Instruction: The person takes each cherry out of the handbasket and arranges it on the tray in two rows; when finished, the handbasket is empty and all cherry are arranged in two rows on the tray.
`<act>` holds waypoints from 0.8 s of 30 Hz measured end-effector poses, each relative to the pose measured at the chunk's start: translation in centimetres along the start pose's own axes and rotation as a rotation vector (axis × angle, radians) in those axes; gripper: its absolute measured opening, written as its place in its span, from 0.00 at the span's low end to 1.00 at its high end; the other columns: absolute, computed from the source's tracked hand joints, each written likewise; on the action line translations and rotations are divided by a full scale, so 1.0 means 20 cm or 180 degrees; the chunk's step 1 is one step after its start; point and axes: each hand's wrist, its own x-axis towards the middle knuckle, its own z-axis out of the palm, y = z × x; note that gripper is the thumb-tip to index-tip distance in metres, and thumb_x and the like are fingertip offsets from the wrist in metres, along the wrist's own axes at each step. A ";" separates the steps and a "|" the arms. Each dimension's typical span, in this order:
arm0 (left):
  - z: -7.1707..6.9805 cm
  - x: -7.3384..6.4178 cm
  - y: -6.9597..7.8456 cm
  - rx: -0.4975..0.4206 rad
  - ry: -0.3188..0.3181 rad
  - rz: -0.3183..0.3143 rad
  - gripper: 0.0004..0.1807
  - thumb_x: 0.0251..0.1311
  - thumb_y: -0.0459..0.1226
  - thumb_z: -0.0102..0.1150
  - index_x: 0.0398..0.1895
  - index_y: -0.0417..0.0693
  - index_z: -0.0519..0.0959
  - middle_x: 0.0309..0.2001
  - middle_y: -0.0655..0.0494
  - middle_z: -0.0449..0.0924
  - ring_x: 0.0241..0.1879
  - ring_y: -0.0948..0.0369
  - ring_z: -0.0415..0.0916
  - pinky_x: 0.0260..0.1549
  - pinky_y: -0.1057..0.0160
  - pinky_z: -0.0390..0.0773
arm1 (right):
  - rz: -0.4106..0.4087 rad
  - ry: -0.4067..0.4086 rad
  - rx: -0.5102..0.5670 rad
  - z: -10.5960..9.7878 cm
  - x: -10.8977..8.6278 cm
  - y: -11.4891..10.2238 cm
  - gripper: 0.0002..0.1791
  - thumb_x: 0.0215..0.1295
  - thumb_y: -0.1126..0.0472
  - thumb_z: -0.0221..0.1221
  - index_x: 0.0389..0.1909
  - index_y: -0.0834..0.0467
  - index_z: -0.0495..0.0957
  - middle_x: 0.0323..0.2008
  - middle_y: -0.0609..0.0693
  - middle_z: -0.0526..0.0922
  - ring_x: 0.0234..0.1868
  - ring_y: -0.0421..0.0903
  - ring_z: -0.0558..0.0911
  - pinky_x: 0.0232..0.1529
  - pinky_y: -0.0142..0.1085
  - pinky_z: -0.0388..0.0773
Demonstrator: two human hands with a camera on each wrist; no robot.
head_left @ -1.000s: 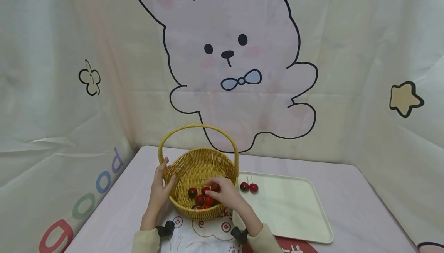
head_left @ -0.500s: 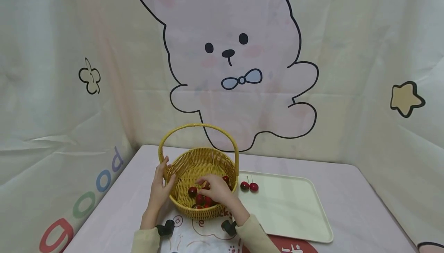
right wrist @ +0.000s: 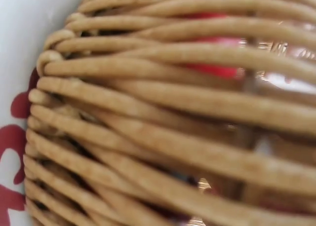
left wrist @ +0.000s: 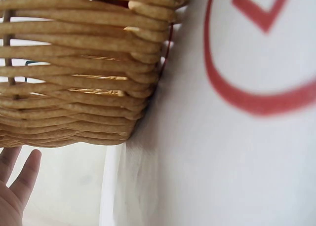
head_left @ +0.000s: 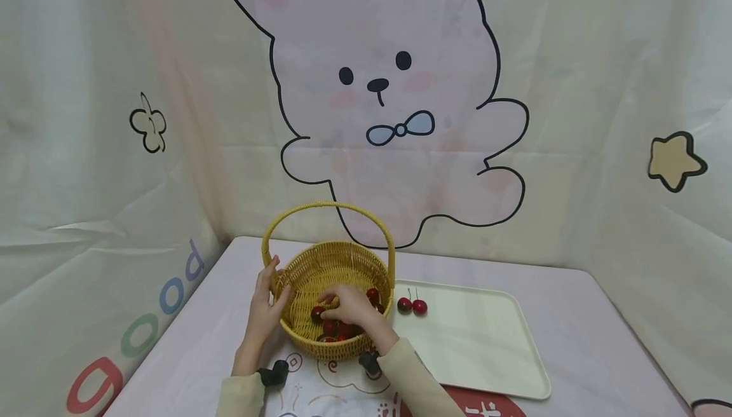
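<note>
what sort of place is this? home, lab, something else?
Probably a staged recording booth rather than a lived-in room: cartoon-printed curtains hang behind and on both sides, enclosing a pale covered table, and the person wears dark wrist devices.

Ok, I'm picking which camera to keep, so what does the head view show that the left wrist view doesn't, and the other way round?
Only the head view shows the right hand at the cherries inside the wicker basket, the arched handle, two stemmed cherries on the cream tray, and the cartoon animal behind.

Only the left wrist view shows see-through gaps in the basket's lower wall up close.

Both share the basket, part of the left hand and the printed white sheet.
</note>
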 end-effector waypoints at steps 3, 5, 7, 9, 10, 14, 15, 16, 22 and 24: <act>0.00 0.00 0.00 -0.0014 -0.0007 -0.0032 0.39 0.57 0.29 0.58 0.70 0.61 0.56 0.63 0.48 0.62 0.56 0.47 0.69 0.50 0.36 0.68 | -0.0014 0.0003 -0.0103 0.00 0.01 0.01 0.15 0.53 0.53 0.66 0.43 0.48 0.82 0.37 0.42 0.83 0.42 0.41 0.78 0.55 0.51 0.62; 0.01 0.00 0.00 -0.0017 -0.0013 -0.0052 0.39 0.57 0.29 0.58 0.70 0.61 0.56 0.63 0.49 0.62 0.56 0.47 0.69 0.50 0.37 0.68 | -0.0006 -0.0010 -0.0138 0.00 0.02 0.01 0.15 0.52 0.52 0.66 0.43 0.48 0.82 0.36 0.42 0.84 0.42 0.40 0.78 0.55 0.52 0.60; 0.01 0.00 -0.01 -0.0031 -0.0015 -0.0075 0.38 0.58 0.30 0.57 0.70 0.61 0.56 0.63 0.50 0.62 0.57 0.47 0.69 0.50 0.37 0.68 | -0.0005 -0.0024 -0.0183 0.01 0.03 0.01 0.16 0.52 0.52 0.67 0.43 0.48 0.82 0.35 0.41 0.84 0.41 0.40 0.78 0.54 0.50 0.60; 0.01 0.00 -0.01 -0.0031 -0.0021 -0.0093 0.38 0.58 0.30 0.57 0.70 0.60 0.56 0.63 0.51 0.62 0.57 0.48 0.69 0.51 0.38 0.68 | 0.0011 -0.0061 -0.0203 0.01 0.04 0.01 0.16 0.51 0.52 0.67 0.42 0.48 0.82 0.35 0.41 0.84 0.40 0.39 0.78 0.53 0.50 0.60; 0.01 0.00 -0.01 -0.0034 -0.0024 -0.0095 0.38 0.58 0.30 0.57 0.70 0.59 0.56 0.63 0.51 0.62 0.57 0.48 0.69 0.51 0.38 0.68 | 0.0014 -0.0078 -0.0232 0.01 0.05 0.01 0.16 0.51 0.51 0.67 0.42 0.47 0.82 0.35 0.41 0.84 0.40 0.39 0.78 0.52 0.49 0.60; 0.01 0.00 -0.01 -0.0005 -0.0036 -0.0101 0.37 0.59 0.31 0.57 0.70 0.60 0.56 0.63 0.51 0.62 0.57 0.48 0.69 0.51 0.37 0.67 | 0.0008 -0.0141 -0.0329 0.02 0.06 0.01 0.16 0.52 0.50 0.67 0.43 0.46 0.82 0.34 0.40 0.83 0.39 0.39 0.77 0.51 0.48 0.61; 0.01 0.00 -0.01 0.0000 -0.0040 -0.0104 0.37 0.59 0.32 0.57 0.70 0.61 0.55 0.63 0.51 0.62 0.57 0.48 0.69 0.51 0.37 0.67 | -0.0006 -0.0147 -0.0359 0.02 0.06 0.01 0.16 0.52 0.50 0.67 0.43 0.46 0.82 0.34 0.39 0.83 0.39 0.38 0.77 0.50 0.47 0.62; 0.01 0.00 -0.01 -0.0003 -0.0042 -0.0104 0.37 0.59 0.32 0.57 0.70 0.61 0.55 0.63 0.51 0.62 0.57 0.48 0.69 0.51 0.37 0.67 | -0.0026 -0.0148 -0.0375 0.02 0.06 0.01 0.16 0.51 0.50 0.67 0.43 0.46 0.82 0.34 0.40 0.83 0.39 0.38 0.77 0.49 0.47 0.62; 0.01 0.00 0.00 -0.0033 -0.0025 -0.0114 0.38 0.58 0.31 0.57 0.70 0.62 0.56 0.63 0.50 0.62 0.57 0.48 0.69 0.51 0.37 0.67 | -0.0094 -0.0165 -0.0431 0.03 0.06 0.01 0.17 0.52 0.50 0.66 0.44 0.45 0.82 0.35 0.39 0.84 0.41 0.38 0.78 0.49 0.45 0.62; 0.01 0.00 0.00 -0.0024 -0.0029 -0.0111 0.38 0.58 0.31 0.57 0.70 0.62 0.55 0.63 0.50 0.62 0.57 0.48 0.69 0.51 0.38 0.68 | -0.0097 -0.0185 -0.0424 0.03 0.06 0.02 0.17 0.52 0.50 0.66 0.45 0.45 0.81 0.35 0.39 0.84 0.41 0.38 0.78 0.50 0.45 0.61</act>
